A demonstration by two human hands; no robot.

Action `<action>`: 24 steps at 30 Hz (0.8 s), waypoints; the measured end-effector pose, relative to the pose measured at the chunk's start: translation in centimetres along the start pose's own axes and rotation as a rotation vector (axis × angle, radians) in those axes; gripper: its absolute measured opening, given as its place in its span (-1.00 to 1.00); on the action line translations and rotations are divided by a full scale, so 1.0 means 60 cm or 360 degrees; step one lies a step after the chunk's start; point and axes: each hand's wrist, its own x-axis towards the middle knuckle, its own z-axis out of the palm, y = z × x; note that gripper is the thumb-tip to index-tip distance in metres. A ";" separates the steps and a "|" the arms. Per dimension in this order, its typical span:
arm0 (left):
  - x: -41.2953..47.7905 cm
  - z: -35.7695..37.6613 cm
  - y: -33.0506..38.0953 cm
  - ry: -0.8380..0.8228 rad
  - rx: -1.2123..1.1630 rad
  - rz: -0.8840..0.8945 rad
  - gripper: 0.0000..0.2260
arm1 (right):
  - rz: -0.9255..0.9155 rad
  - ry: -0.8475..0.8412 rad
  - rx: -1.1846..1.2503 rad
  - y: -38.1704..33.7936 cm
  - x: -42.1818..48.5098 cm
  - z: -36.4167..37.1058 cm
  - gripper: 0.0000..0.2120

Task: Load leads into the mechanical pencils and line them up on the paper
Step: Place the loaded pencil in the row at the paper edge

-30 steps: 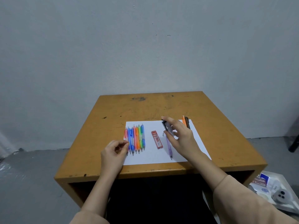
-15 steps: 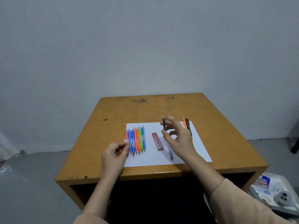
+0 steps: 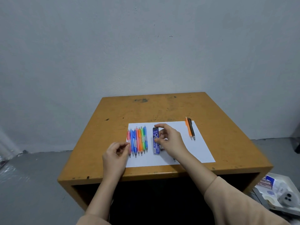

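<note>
So, your right hand (image 3: 170, 140) pinched the blue lead case (image 3: 155, 144), with the index tip on its far end and the thumb against its side. The case lay flat on the paper (image 3: 198, 151), lengthwise away from you, just right of the row of pencils (image 3: 138, 141). Those pencils lay side by side, touching, tips toward you, on the sheet's left part. Your left hand (image 3: 116, 153) sat at the sheet's left edge with fingers curled, thumb and index tips together beside the leftmost pink pencil. You couldn't tell whether it held anything. The orange pencil (image 3: 188, 129) and black pencil (image 3: 191, 129) lay together at the paper's far right corner, well apart from the row. The paper sat on the yellow-brown surface (image 3: 146, 111). A white tray (image 3: 285, 179) of small items sat on the floor, lower right.
</note>
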 end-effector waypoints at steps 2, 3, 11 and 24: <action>0.000 0.000 -0.001 0.0008 -0.0004 0.0023 -0.93 | -0.0010 -0.0055 -0.0097 0.000 0.003 0.004 -0.56; 0.000 0.000 -0.002 0.0017 -0.0008 0.0037 -0.93 | -0.0017 -0.0070 -0.0144 0.000 0.005 0.007 -0.55; 0.001 0.001 -0.004 0.0049 -0.0009 0.0090 -0.93 | -0.0040 -0.0024 -0.0485 0.008 0.020 0.023 -0.53; 0.002 0.002 -0.008 0.0072 -0.0008 0.0151 -0.95 | -0.0262 -0.0043 -0.1088 0.023 0.017 0.044 -0.62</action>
